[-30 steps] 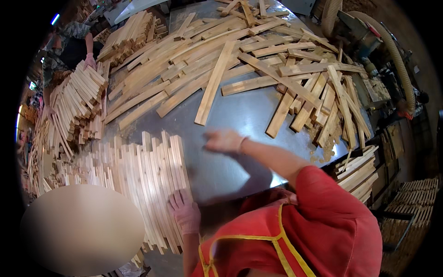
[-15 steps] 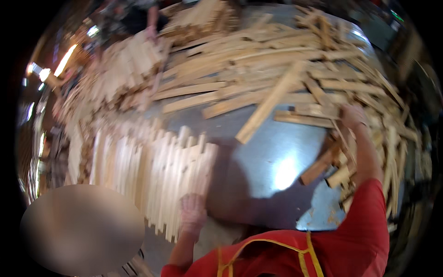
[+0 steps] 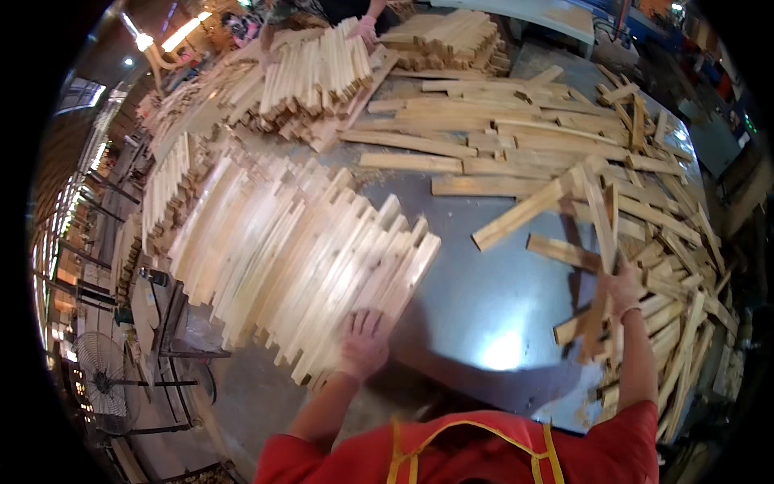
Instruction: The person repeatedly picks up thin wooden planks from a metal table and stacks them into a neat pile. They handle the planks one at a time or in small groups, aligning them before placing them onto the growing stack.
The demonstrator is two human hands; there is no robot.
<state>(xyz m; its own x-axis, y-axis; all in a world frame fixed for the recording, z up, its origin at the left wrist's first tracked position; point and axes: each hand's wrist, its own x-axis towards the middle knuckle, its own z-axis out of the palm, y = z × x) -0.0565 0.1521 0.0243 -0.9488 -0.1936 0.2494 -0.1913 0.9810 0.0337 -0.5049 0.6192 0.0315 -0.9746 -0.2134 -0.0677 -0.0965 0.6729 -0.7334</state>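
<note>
Left hand (image 3: pixel 364 345), 1; right hand (image 3: pixel 625 289), 1; caged fan (image 3: pixel 103 381), 1; grey metal tabletop (image 3: pixel 463 302), 1; wooden strips (image 3: pixel 322 266), dozens, exact count untellable

Fan (image 3: pixel 101 379): we see its round wire cage at lower left.
Metal frame (image 3: pixel 193 353): dark, to our eyes, and right of the fan.
Tube light (image 3: pixel 187 31): we find it lit, upper left.
Pale bench (image 3: pixel 536 11): we see it along the top edge.

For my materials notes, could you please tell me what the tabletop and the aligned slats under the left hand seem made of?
Tabletop: probably smooth bare metal, judging by its grey sheen and bright glare. Aligned slats: wood, apparently unvarnished, with pale tan faces and dark knot-like spots.
</note>
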